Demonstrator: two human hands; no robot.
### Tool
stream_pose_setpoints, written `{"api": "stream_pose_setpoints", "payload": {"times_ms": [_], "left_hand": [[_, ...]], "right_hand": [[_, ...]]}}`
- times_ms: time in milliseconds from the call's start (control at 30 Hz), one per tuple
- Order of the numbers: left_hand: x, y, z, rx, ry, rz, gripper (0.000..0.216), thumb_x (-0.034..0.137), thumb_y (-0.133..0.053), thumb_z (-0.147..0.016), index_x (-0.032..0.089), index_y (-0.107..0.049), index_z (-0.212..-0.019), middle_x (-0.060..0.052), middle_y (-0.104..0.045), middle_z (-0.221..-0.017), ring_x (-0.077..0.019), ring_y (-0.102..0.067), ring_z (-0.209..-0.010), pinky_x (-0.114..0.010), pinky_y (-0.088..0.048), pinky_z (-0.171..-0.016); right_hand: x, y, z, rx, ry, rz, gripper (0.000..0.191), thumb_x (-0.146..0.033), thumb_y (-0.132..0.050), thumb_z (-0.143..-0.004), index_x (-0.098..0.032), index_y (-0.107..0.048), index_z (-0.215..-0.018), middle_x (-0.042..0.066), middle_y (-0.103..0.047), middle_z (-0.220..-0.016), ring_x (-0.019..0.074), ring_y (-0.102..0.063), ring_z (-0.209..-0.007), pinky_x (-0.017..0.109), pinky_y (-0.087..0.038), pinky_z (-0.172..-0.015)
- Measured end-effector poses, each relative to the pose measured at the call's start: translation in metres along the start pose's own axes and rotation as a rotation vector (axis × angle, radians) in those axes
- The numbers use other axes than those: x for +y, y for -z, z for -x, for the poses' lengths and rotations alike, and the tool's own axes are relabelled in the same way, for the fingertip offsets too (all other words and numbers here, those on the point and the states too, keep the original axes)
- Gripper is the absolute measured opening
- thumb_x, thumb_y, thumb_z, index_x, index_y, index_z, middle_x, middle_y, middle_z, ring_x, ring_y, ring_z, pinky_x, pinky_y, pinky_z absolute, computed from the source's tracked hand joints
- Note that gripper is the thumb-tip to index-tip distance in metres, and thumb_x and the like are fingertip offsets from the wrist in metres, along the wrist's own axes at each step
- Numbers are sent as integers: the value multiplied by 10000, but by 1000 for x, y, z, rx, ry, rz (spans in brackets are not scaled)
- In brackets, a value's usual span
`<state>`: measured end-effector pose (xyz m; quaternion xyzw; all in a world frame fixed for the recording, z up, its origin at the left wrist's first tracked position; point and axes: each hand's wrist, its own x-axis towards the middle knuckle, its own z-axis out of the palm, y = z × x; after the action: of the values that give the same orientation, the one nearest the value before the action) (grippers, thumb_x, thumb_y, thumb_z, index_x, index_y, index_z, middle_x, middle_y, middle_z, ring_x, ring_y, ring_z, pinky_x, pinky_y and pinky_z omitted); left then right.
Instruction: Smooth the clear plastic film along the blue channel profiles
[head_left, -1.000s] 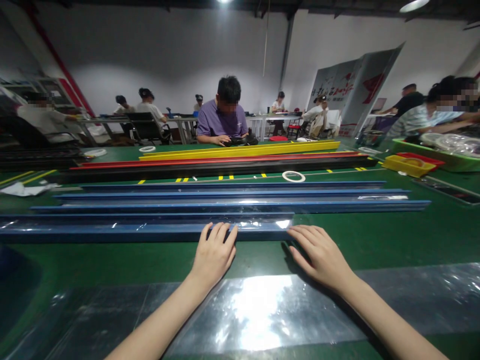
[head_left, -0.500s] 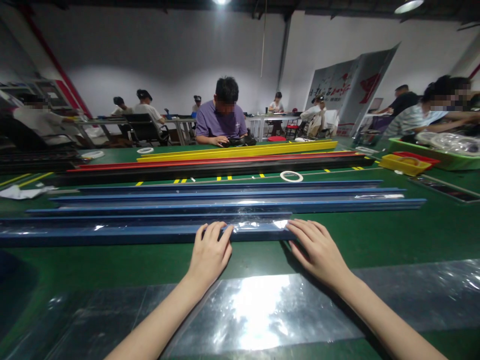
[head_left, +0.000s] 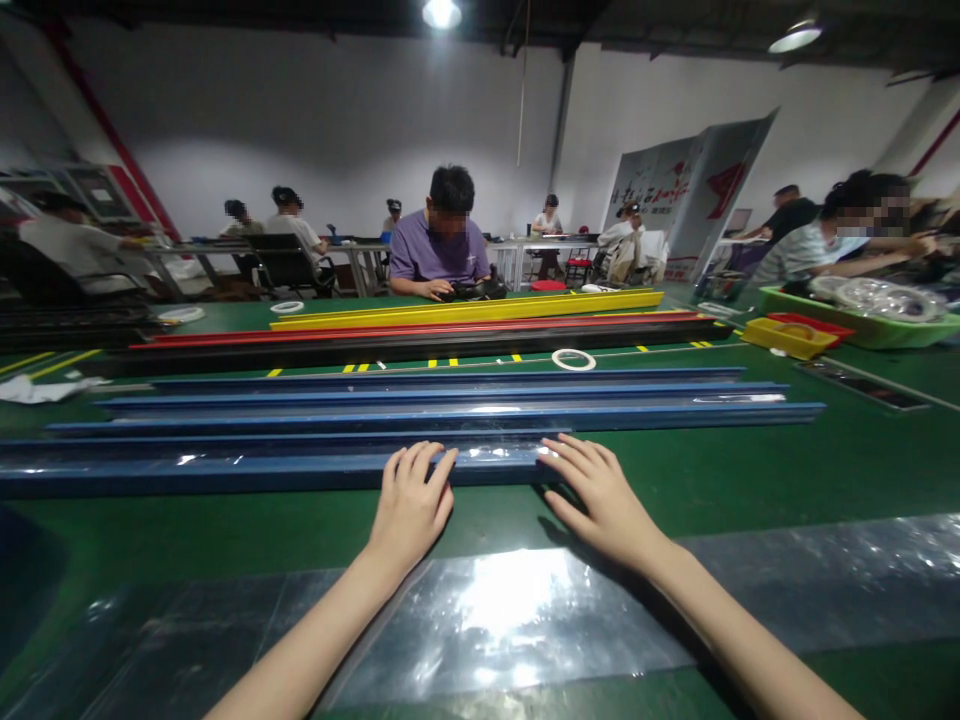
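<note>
A long blue channel strip [head_left: 247, 478] lies across the table in front of me, lined with shiny clear film [head_left: 487, 455]. My left hand [head_left: 415, 495] rests on its near wall, fingers bent over the edge and apart from the thumb. At the strip's right end is my right hand [head_left: 592, 490], fingers spread, their tips on or just over the film and the thumb away from the near wall. Neither hand visibly grips anything. A wide sheet of clear plastic film [head_left: 600, 620] lies flat beneath my forearms.
Beyond are more blue channel strips [head_left: 450, 412], a black strip [head_left: 375, 342], a red strip [head_left: 315, 335] and a yellow strip [head_left: 465, 308]. A tape roll [head_left: 574, 360] lies between them. At right sit a yellow tray [head_left: 787, 340] and green bin [head_left: 892, 330]. A person [head_left: 442, 245] sits opposite.
My right hand has slid a little left along the blue strip's end, its thumb now farther from the near wall. The left hand stays at about the same spot on the strip.
</note>
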<state>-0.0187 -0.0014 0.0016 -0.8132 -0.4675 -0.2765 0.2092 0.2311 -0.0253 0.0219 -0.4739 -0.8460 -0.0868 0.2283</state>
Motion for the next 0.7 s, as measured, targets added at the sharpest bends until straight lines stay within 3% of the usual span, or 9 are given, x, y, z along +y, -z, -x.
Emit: {"api": "stream_pose_setpoints", "payload": {"times_ms": [133,233,300,367,467,600,700], "left_hand": [[0,-1,-1,-32,-68,44,324,146,-424,-772,162,-521,-1081,-89,-556,-1050,-222,-465,-1011,-399,-338,-898],[0,-1,-1,-39,-70,47,322,143,-412,-778,157,-515,-1083,-93,-559,-1039,-214,-480,-984,-396,-349,-883],[-1,-1,0,-39,-72,49,325,143,-413,-777,160,-513,-1085,-92,-559,-1036,-215,-480,-981,-393,-354,-877],[-1,-2,0,-40,-74,49,326,145,-415,-774,160,-514,-1085,-95,-556,-1038,-218,-479,-983,-393,-357,-873],[-1,-2,0,-46,-81,44,328,146,-419,-772,152,-515,-1086,-100,-553,-1043,-225,-476,-990,-397,-356,-872],[-1,-1,0,-44,-82,45,328,147,-417,-771,151,-515,-1084,-100,-556,-1040,-224,-478,-986,-395,-356,-871],[0,-1,-1,-40,-86,40,327,147,-418,-770,157,-516,-1082,-97,-560,-1039,-221,-482,-981,-391,-358,-866]], "right_hand": [[-18,-5,-11,-50,70,35,435,-371,-384,-832,-188,-417,-1225,69,-455,-1268,207,-339,-1200,450,-220,-982],[-13,-10,-12,-38,20,94,426,-396,-354,-843,-179,-447,-1198,78,-489,-1235,204,-407,-1149,453,-222,-980],[-1,-12,-7,24,-129,186,395,-397,-339,-847,-173,-509,-1125,101,-535,-1177,239,-453,-1099,524,-210,-955],[16,-12,1,118,-371,292,404,-405,-294,-856,-158,-564,-1027,137,-581,-1093,291,-487,-1043,629,-183,-892],[42,-8,14,157,-582,303,419,-400,-264,-856,-152,-597,-905,148,-621,-978,289,-559,-906,652,-248,-825],[62,-3,24,144,-534,179,267,-172,-342,-784,-151,-607,-809,97,-636,-788,217,-588,-739,408,-439,-725],[64,-3,25,222,-447,128,279,-63,-362,-686,-168,-607,-771,102,-596,-879,206,-559,-789,349,-448,-685]]}}
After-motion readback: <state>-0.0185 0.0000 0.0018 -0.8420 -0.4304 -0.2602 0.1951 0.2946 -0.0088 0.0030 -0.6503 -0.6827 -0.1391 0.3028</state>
